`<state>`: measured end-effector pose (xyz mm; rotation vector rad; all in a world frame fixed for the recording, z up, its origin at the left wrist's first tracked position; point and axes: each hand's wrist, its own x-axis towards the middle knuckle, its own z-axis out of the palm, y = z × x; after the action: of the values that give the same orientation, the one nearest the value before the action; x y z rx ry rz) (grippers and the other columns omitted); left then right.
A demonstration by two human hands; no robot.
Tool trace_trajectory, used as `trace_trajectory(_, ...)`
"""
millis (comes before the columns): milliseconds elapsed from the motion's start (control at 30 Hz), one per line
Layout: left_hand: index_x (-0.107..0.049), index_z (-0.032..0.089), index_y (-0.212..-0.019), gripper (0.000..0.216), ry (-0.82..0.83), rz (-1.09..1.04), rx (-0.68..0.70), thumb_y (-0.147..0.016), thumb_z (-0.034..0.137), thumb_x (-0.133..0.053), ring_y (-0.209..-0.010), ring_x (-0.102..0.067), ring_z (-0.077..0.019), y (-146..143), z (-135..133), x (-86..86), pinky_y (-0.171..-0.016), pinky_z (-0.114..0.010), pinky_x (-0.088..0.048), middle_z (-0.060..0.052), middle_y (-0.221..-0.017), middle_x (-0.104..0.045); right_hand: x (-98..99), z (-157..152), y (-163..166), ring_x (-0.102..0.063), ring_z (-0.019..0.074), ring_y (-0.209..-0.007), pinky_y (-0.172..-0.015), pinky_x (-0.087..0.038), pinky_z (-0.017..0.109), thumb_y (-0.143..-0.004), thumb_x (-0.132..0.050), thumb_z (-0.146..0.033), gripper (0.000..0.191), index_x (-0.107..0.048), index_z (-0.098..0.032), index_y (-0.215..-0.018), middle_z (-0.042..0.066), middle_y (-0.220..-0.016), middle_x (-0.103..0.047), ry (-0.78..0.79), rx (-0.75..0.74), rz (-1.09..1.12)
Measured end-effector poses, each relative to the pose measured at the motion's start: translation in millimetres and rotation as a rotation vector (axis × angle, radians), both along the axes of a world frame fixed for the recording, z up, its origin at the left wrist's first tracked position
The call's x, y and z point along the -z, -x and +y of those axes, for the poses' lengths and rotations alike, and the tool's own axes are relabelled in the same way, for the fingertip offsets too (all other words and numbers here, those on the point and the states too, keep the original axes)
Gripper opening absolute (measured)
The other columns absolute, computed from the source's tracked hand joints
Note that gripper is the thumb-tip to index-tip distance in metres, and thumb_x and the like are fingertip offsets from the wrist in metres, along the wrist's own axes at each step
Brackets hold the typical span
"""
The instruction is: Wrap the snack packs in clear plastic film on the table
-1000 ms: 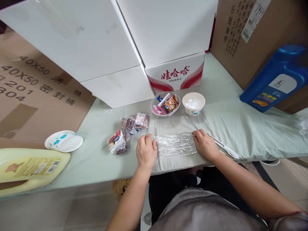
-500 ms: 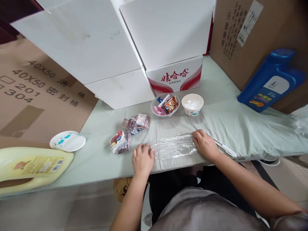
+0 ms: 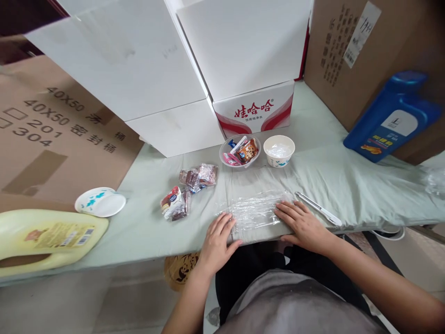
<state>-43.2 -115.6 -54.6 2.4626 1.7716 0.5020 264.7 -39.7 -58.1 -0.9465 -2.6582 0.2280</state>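
Observation:
A crinkled sheet of clear plastic wrap (image 3: 255, 211) lies flat on the pale green cloth (image 3: 330, 181) near the table's front edge. My left hand (image 3: 218, 242) rests open, fingers stretched flat, on the sheet's left end. My right hand (image 3: 303, 225) lies open and flat on its right end. A white-handled knife (image 3: 318, 208) lies just right of my right hand. Two snack packets (image 3: 175, 204) (image 3: 198, 176) sit to the left of the sheet.
A clear bowl of wrapped snacks (image 3: 239, 151) and a white paper bowl (image 3: 279, 150) stand behind the sheet. White boxes (image 3: 174, 74) and brown cartons (image 3: 62, 134) line the back. A blue jug (image 3: 392, 118) stands at right; a yellow jug (image 3: 48, 236) and a white lid (image 3: 100, 202) lie at left.
Both hands went from gripping the plastic wrap's ends to lying flat on it. They also slid a little toward the table's front edge.

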Motion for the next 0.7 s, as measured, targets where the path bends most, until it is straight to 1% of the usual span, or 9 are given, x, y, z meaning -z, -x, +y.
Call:
trace_trajectory(67,-0.059,0.022,-0.119,0.031,-0.004,-0.051,0.012,-0.088,0.029,-0.059,-0.128,-0.051,-0.0273,7,-6,-2.0,-0.103,-0.048,-0.047,-0.011,-0.129,-0.06,0.6,-6,-10,-0.05,0.0291,-0.125,-0.1,-0.038,0.051,-0.087,-0.062,-0.031,0.047,-0.053,-0.021,-0.132,0.013,-0.134,-0.057,0.024,0.013,0.013)
trace_trajectory(133,-0.063,0.022,-0.103,0.016,-0.016,-0.105,0.041,-0.091,0.023,-0.055,-0.123,-0.056,-0.0245,12,-11,-5.8,-0.1,-0.044,-0.05,-0.008,-0.121,-0.065,-2.8,-11,-17,-0.056,0.0264,-0.116,-0.095,-0.041,0.047,-0.09,-0.057,-0.024,0.03,-0.06,-0.022,-0.12,0.01,-0.124,-0.064,0.047,0.01,0.056)
trace_trajectory(200,-0.063,0.021,-0.092,0.012,-0.016,-0.154,0.068,-0.092,0.018,-0.051,-0.12,-0.058,-0.0225,16,-15,-9.3,-0.098,-0.041,-0.052,-0.007,-0.113,-0.068,-7.6,-14,-22,-0.06,0.0237,-0.106,-0.091,-0.042,0.044,-0.093,-0.052,-0.021,0.018,-0.064,-0.022,-0.107,0.008,-0.112,-0.068,0.074,-0.003,0.113)
trace_trajectory(233,-0.063,0.021,-0.09,0.014,-0.016,-0.177,0.065,-0.092,0.017,-0.05,-0.118,-0.059,-0.0215,17,-15,-10.5,-0.098,-0.039,-0.052,-0.006,-0.111,-0.069,-9.6,-14,-23,-0.061,0.0225,-0.102,-0.089,-0.043,0.042,-0.094,-0.049,-0.021,0.017,-0.064,-0.022,-0.102,0.007,-0.106,-0.069,0.09,-0.004,0.143)
trace_trajectory(300,-0.061,0.021,-0.091,0.015,-0.022,-0.22,0.018,-0.093,0.016,-0.047,-0.112,-0.063,-0.0193,17,-13,-11.2,-0.095,-0.036,-0.053,-0.006,-0.108,-0.069,-11.5,-12,-23,-0.063,0.0203,-0.091,-0.084,-0.045,0.039,-0.096,-0.047,-0.022,0.017,-0.064,-0.021,-0.097,0.006,-0.095,-0.07,0.121,0.029,0.201)
trace_trajectory(367,-0.059,0.021,-0.095,0.015,-0.043,-0.246,-0.066,-0.094,0.019,-0.044,-0.104,-0.066,-0.0174,17,-5,-9.9,-0.09,-0.032,-0.054,-0.006,-0.105,-0.07,-10.2,-7,-21,-0.064,0.0188,-0.084,-0.078,-0.048,0.036,-0.097,-0.045,-0.025,0.019,-0.064,-0.02,-0.097,0.006,-0.09,-0.07,0.155,0.099,0.25)
trace_trajectory(533,-0.059,0.02,-0.09,0.015,-0.077,-0.217,-0.304,-0.093,0.029,-0.047,-0.077,-0.067,-0.0165,9,28,-1.0,-0.073,-0.028,-0.054,-0.004,-0.084,-0.069,1.6,7,-7,-0.066,0.0187,-0.079,-0.067,-0.051,0.03,-0.098,-0.041,-0.032,0.026,-0.064,-0.021,-0.101,0.006,-0.091,-0.069,0.156,0.337,0.26)
trace_trajectory(600,-0.059,0.02,-0.09,0.013,-0.063,-0.191,-0.379,-0.089,0.03,-0.051,-0.073,-0.067,-0.0173,4,39,3.7,-0.069,-0.028,-0.053,-0.004,-0.082,-0.068,6.1,9,-1,-0.066,0.0193,-0.076,-0.064,-0.05,0.03,-0.097,-0.042,-0.034,0.026,-0.065,-0.021,-0.098,0.006,-0.091,-0.069,0.116,0.423,0.226)
trace_trajectory(700,-0.06,0.019,-0.093,0.013,-0.043,-0.166,-0.421,-0.085,0.026,-0.054,-0.073,-0.066,-0.0181,-1,46,9.6,-0.07,-0.029,-0.053,-0.004,-0.082,-0.067,8.9,11,6,-0.064,0.0188,-0.068,-0.059,-0.048,0.03,-0.096,-0.044,-0.034,0.025,-0.065,-0.021,-0.097,0.006,-0.09,-0.067,0.084,0.517,0.17)
